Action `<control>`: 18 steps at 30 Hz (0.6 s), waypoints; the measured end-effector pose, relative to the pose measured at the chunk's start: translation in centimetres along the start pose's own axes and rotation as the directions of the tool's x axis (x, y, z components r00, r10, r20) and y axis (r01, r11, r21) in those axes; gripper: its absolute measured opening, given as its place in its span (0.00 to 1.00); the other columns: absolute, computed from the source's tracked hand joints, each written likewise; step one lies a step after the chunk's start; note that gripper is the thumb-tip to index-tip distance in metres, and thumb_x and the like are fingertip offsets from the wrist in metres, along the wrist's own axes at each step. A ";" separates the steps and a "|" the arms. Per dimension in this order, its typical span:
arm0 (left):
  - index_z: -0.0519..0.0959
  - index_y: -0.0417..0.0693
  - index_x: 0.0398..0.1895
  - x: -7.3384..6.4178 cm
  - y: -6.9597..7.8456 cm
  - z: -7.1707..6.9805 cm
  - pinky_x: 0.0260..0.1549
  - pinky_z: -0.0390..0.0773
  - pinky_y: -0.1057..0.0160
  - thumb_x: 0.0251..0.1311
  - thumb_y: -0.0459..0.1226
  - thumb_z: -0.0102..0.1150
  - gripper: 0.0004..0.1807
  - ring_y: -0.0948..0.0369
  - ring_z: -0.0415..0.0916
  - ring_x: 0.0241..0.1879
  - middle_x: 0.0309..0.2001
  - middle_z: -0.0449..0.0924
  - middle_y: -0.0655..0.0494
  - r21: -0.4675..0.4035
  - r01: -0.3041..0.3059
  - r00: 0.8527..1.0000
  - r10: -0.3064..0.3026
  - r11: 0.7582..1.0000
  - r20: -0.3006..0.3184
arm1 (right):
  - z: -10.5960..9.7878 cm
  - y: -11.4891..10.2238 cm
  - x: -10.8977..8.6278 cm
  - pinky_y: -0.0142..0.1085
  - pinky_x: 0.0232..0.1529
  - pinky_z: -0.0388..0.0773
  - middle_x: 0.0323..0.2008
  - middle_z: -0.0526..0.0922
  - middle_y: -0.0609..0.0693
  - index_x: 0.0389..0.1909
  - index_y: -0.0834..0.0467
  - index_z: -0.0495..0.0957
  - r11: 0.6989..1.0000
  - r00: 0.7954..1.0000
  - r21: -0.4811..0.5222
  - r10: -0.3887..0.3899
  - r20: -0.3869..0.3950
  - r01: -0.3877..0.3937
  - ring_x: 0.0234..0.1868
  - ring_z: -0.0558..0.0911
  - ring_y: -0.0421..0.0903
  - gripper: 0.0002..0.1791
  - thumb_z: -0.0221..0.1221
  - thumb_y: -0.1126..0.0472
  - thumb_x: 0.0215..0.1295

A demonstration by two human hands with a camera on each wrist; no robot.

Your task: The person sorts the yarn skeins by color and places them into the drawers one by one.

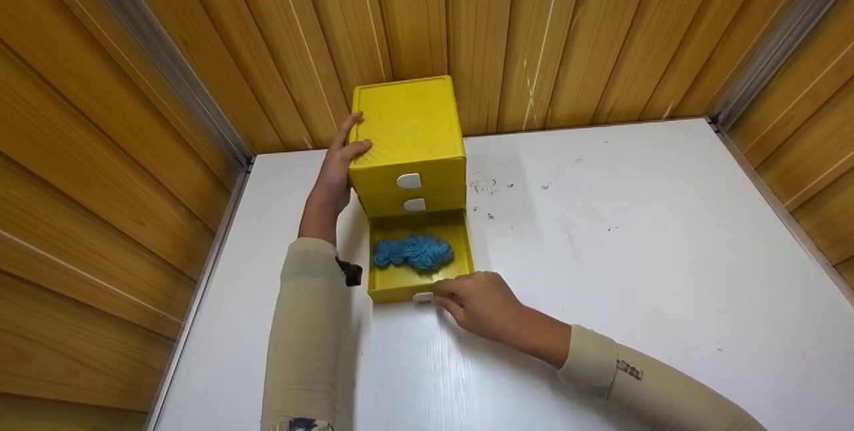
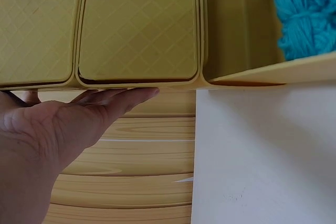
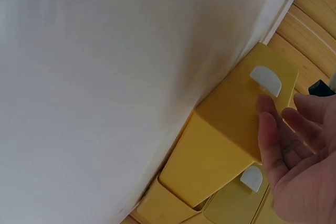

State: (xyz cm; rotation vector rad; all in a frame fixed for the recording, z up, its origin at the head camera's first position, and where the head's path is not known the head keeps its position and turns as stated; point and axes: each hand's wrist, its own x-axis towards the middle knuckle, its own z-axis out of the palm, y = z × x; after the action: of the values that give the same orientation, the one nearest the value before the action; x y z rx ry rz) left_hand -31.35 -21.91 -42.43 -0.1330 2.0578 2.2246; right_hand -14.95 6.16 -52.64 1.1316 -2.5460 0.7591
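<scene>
A yellow three-drawer box (image 1: 407,121) stands against the back wall, its bottom drawer (image 1: 387,277) pulled out. Inside that drawer lies a tied bundle of blue yarn (image 1: 420,252), also partly visible in the left wrist view as teal yarn (image 2: 307,19). My left hand (image 1: 337,167) rests on the box's left side, fingers extended along it, with a fingertip at the top edge. At the drawer's front is my right hand (image 1: 484,304), its fingertips against the front panel beside the white pull tab (image 3: 266,80). These fingers are loosely bent, not wrapped around the tab.
The two upper drawers are closed, each with a white tab (image 1: 409,181) on its front. White tabletop (image 1: 600,251) with dark marks extends to the right. Wood-patterned panels (image 1: 494,37) enclose the back and sides.
</scene>
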 end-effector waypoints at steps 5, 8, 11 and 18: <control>0.58 0.82 0.82 -0.1 0.1 0.0 0.83 0.60 0.46 0.74 0.44 0.54 0.37 0.50 0.46 0.87 0.90 0.35 0.60 -0.005 -0.005 1.000 0.005 1.000 0.002 | 0.7 -0.4 0.2 0.37 0.22 0.78 0.24 0.90 0.44 0.37 0.50 0.89 0.999 1.000 -0.042 -0.010 0.005 0.011 0.21 0.85 0.42 0.01 0.69 0.60 0.68; 0.58 0.81 0.82 -0.1 0.1 0.0 0.83 0.58 0.46 0.74 0.44 0.54 0.37 0.50 0.45 0.87 0.90 0.35 0.60 -0.003 -0.009 1.000 0.009 1.000 0.005 | 1.1 -0.5 0.3 0.38 0.24 0.80 0.27 0.92 0.44 0.38 0.51 0.89 0.999 1.000 -0.046 0.002 0.012 -0.002 0.24 0.88 0.43 0.02 0.69 0.61 0.68; 0.58 0.81 0.82 -0.1 0.1 0.1 0.84 0.58 0.46 0.73 0.44 0.54 0.37 0.50 0.44 0.88 0.90 0.35 0.60 -0.002 -0.008 1.000 0.008 1.000 0.005 | 1.4 -0.6 0.3 0.41 0.26 0.83 0.29 0.93 0.45 0.39 0.50 0.90 0.998 1.000 -0.049 0.026 0.009 -0.025 0.26 0.89 0.46 0.03 0.69 0.61 0.68; 0.58 0.80 0.83 -0.1 0.0 0.0 0.83 0.60 0.46 0.74 0.43 0.54 0.37 0.50 0.45 0.87 0.90 0.35 0.59 -0.021 -0.017 1.000 0.017 1.000 0.012 | 2.1 -1.0 0.5 0.45 0.28 0.84 0.29 0.93 0.48 0.38 0.52 0.90 0.997 0.997 -0.019 0.081 0.004 -0.081 0.28 0.91 0.49 0.02 0.69 0.63 0.68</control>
State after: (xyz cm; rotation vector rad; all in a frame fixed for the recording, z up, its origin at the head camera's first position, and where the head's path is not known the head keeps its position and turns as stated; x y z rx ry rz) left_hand -31.30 -21.89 -42.38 -0.1033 2.0380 2.2513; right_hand -14.57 4.09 -53.80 1.0308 -2.6114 0.7512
